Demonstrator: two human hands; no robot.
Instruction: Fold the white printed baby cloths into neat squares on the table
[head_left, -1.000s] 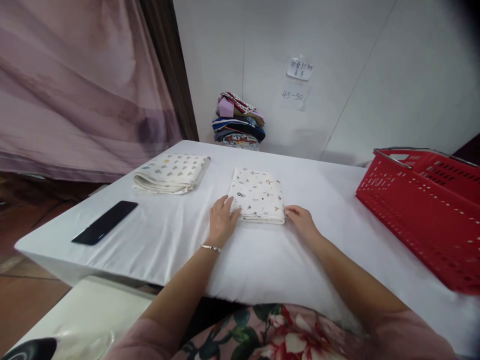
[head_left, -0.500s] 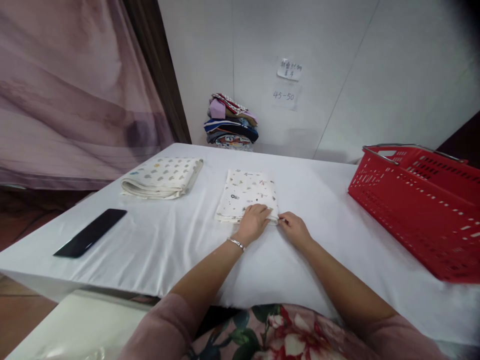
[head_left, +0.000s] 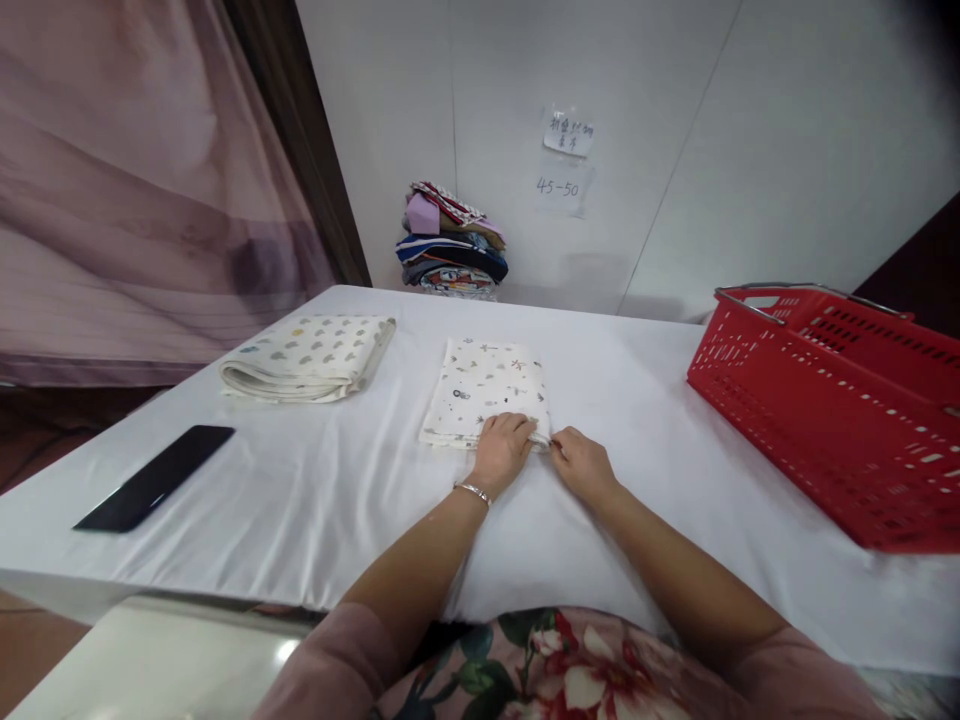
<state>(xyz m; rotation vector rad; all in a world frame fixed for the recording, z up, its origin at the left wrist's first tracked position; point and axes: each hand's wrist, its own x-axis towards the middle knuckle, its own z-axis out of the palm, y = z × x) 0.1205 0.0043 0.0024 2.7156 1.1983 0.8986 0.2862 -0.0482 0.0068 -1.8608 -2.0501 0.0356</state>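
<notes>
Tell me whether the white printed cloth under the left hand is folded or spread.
Folded: the white printed rectangular cloth shows stacked layers along its near edge, beside the left hand.

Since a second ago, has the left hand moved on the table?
Yes. Judged against the basket, the left hand moved right, along the near edge of the middle cloth, closer to the right hand.

The left forearm (head_left: 426, 540) and the right forearm (head_left: 667, 555) reach forward, converging. The left hand (head_left: 504, 447) lies palm down — its fingers (head_left: 513, 423) slightly bent; the right hand (head_left: 585, 464), just beside it, is curled — thumb and forefinger pinch together.
</notes>
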